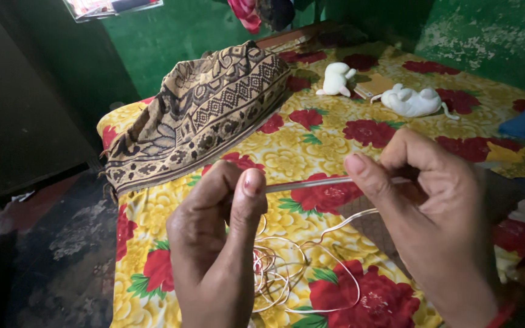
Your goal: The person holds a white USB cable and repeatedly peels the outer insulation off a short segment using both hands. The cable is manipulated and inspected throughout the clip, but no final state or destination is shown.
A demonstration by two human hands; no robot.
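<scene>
Both hands fill the lower middle of the frame. Left hand [214, 243], grip clenched, pinches one end of a thin metal needle [311, 183] between thumb and fingers; right hand [439, 212] grasps the other end, forefinger pressed along it. From the needle a pale yarn [287, 273] trails down into a loose tangle on the flowered bedsheet [311, 140]. No stitches show on the needle yet, so the work looks barely begun, most of the yarn unused. Two finished white crocheted toys [411, 100] lie at upper right. Room is open ahead; a patterned folded blanket [202, 115] sits upper left, and the bed edge drops off at left.
</scene>
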